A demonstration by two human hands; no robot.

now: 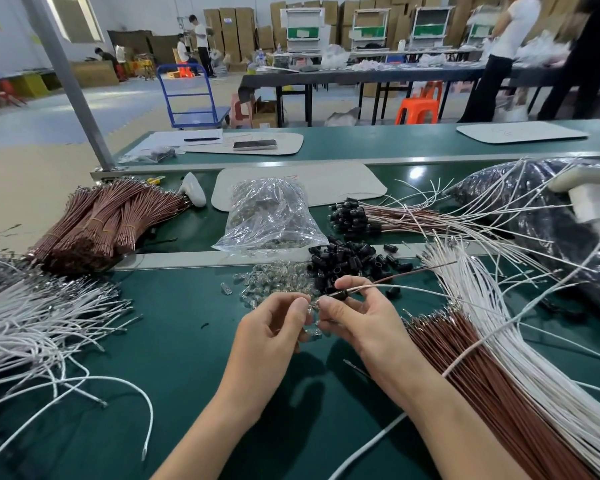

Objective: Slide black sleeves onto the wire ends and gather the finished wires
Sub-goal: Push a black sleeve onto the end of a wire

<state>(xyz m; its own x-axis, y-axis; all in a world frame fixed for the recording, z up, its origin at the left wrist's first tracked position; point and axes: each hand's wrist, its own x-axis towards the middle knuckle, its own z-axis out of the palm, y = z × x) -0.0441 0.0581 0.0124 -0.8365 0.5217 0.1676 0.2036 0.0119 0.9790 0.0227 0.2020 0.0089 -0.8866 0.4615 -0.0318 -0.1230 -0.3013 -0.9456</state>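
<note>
Pinching sleeved wire (361,289), left hand (274,330) beside right hand (357,320).

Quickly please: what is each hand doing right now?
Left hand: pinches a tiny shiny piece, too small to identify.
Right hand: pinches the short black plastic sleeve on thin wires.

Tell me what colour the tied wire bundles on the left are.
The tied wire bundles are reddish brown, clearest in the head view.
</note>
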